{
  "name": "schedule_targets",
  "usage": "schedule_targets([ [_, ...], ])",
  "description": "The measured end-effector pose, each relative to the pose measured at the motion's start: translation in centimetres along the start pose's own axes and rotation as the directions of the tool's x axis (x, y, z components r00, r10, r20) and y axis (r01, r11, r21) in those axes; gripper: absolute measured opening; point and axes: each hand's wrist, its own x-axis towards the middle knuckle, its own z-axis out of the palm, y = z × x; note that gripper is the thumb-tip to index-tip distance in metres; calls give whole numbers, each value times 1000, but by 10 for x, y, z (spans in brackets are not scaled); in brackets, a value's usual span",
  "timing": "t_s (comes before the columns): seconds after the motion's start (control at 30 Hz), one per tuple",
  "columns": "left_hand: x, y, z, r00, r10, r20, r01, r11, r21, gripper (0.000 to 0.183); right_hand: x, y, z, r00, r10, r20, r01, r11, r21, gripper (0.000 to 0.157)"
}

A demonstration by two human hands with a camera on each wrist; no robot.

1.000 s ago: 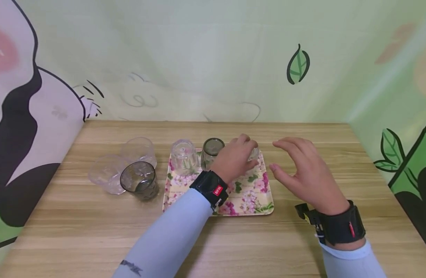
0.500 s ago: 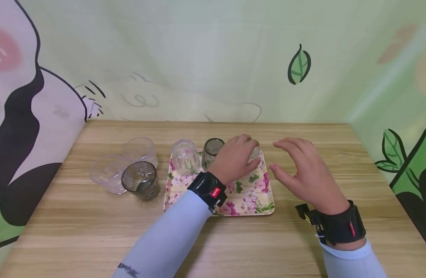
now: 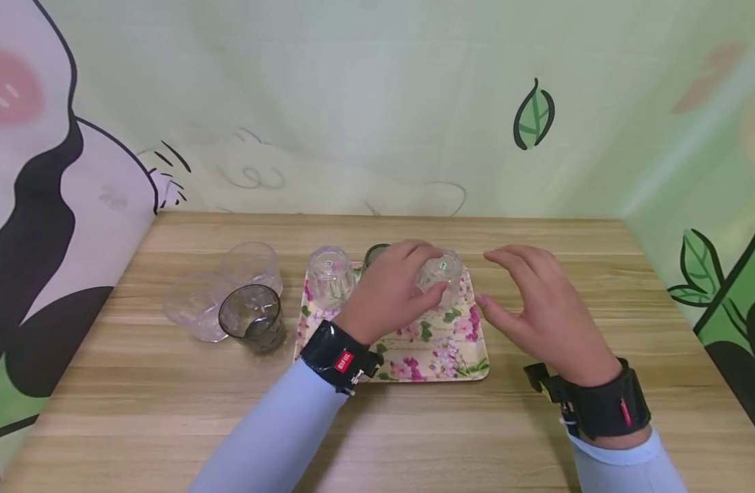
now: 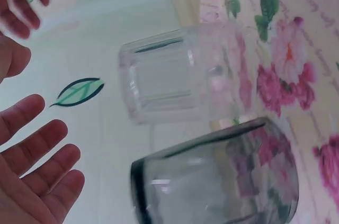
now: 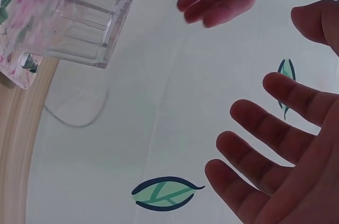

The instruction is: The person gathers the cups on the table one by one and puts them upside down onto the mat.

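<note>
My left hand [image 3: 389, 294] hovers over the floral tray [image 3: 435, 366], fingers spread and relaxed, holding nothing. Just beyond its fingertips an upside-down clear glass [image 3: 449, 267] stands at the tray's back right. An upside-down grey glass [image 3: 374, 253] is partly hidden behind that hand in the head view; the left wrist view shows the grey glass [image 4: 212, 176] and the clear glass [image 4: 164, 78] side by side. Another clear glass [image 3: 329, 277] stands inverted at the back left. My right hand [image 3: 546, 318], to the right of the tray, has its fingers apart with nothing in them.
Left of the tray, on the wooden table [image 3: 137, 411], a grey glass [image 3: 254, 322] stands mouth up. Beside it are two clear glasses, one nearer [image 3: 195, 311] and one farther back [image 3: 254, 263]. A printed cloth wall [image 3: 352, 123] rises behind the table.
My left hand has drawn back to the left, off the right-hand clear glass, which now shows more fully and stays in place. The right hand has hardly moved.
</note>
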Motion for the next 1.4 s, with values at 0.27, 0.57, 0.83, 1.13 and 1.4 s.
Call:
schedule_targets([
  [0.27,-24,1,-31,996,-10,-94,1,995,-98,48,0,-1,1,1000,16,20,-16,1000,4,59],
  [0.57,-48,-11,-58,983,-44,-178,19,990,-139,47,-2,-2,3,999,36,22,-36,999,1,59],
  [0.83,-54,-10,-63,983,-32,-184,9,992,-123,49,-1,-3,4,999,30,23,-30,1000,3,58],
  [1.13,-61,-13,-68,988,-47,-148,31,993,-112,54,0,-6,5,997,51,61,-53,998,32,61],
  [1.4,-62,-12,-69,987,-27,-160,12,996,-90,51,0,-6,8,996,45,74,-49,998,47,62],
])
